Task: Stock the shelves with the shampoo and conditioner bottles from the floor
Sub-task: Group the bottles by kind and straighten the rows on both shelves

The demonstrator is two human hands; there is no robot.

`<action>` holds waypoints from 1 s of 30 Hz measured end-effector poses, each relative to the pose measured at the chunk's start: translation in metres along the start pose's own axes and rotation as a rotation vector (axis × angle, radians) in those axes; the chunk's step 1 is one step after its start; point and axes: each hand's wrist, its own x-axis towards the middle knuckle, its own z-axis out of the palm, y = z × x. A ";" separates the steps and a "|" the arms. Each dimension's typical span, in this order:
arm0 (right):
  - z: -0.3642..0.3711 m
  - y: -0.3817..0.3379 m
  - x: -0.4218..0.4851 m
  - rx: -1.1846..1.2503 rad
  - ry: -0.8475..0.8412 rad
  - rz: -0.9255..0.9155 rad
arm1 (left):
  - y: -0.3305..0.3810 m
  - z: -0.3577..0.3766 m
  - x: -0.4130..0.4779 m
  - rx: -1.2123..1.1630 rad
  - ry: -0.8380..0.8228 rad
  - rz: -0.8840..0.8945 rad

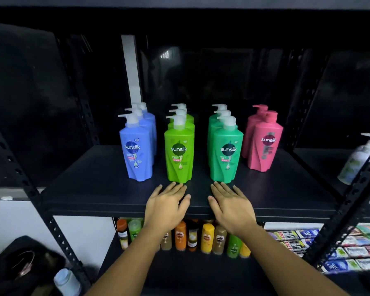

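Left grip (166,205) and right grip (230,205), flat-fingered and empty, just before lime bottle (179,154) and teal bottle (226,157).

Dim room, black metal shelving unit (286,189) with perforated uprights (55,229), dark backing behind it, pale vertical strip (131,67) at the back, white wall (15,218) low on the left

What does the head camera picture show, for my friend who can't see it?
The left hand and right hand rest flat on a black shelf before four rows of pump bottles: blue, lime, teal and pink. Smaller bottles stand below.
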 end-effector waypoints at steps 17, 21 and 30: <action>0.011 -0.001 -0.001 0.003 0.110 0.020 | -0.002 0.006 -0.003 0.029 0.099 0.050; 0.014 0.000 -0.001 -0.010 0.131 0.018 | -0.005 0.009 -0.005 0.034 0.114 0.085; 0.011 -0.003 -0.002 -0.019 0.149 0.036 | -0.006 0.007 -0.003 0.051 0.125 0.105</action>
